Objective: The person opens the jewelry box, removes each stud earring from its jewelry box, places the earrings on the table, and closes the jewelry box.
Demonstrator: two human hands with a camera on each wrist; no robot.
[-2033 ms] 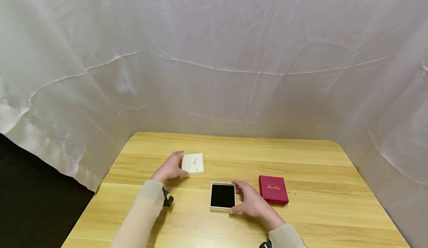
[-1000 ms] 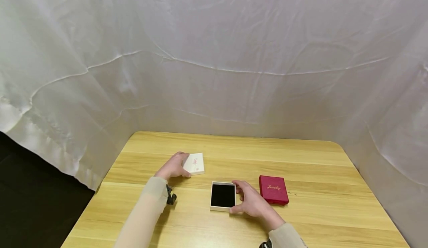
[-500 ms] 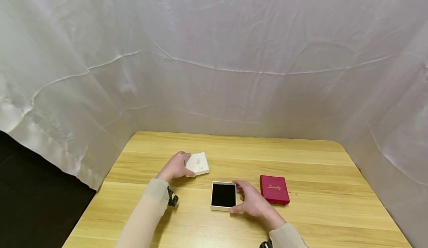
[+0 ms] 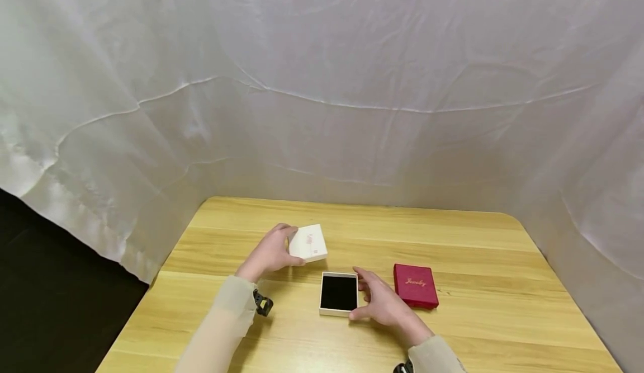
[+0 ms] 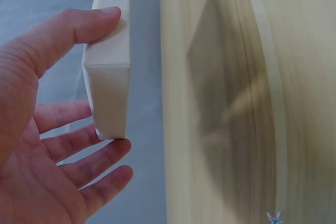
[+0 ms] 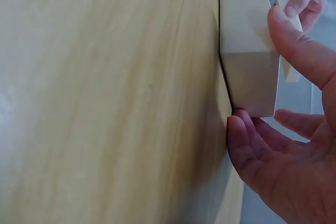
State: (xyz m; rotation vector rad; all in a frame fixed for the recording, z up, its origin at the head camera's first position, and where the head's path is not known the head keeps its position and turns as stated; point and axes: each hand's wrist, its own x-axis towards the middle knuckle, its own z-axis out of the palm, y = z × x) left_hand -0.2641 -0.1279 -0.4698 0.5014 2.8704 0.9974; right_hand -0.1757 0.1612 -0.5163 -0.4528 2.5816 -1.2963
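My left hand [image 4: 271, 253] grips a white box lid [image 4: 308, 243] by its sides, thumb on the near edge. A faint pink flower print marks its top. In the left wrist view the lid [image 5: 107, 93] hangs above the table, its shadow apart from it on the wood. My right hand [image 4: 384, 303] holds the white box base [image 4: 332, 312] between thumb and fingers. The base stands on the table with its top uncovered, and a black pad [image 4: 339, 293] lines it. From the right wrist view, the base's side walls [image 6: 249, 77] show between thumb and fingertips.
A dark red box [image 4: 415, 284] with gold "Jewelry" lettering lies right of my right hand. In the left wrist view a small shiny star-shaped thing [image 5: 274, 217] shows at the bottom edge. White cloth [image 4: 352, 138] hangs behind the wooden table [image 4: 478, 328].
My left hand has taken hold of the lid, lifted it off the table and moved it right, towards the base. The lid has turned slightly. My right hand has stayed at the base.
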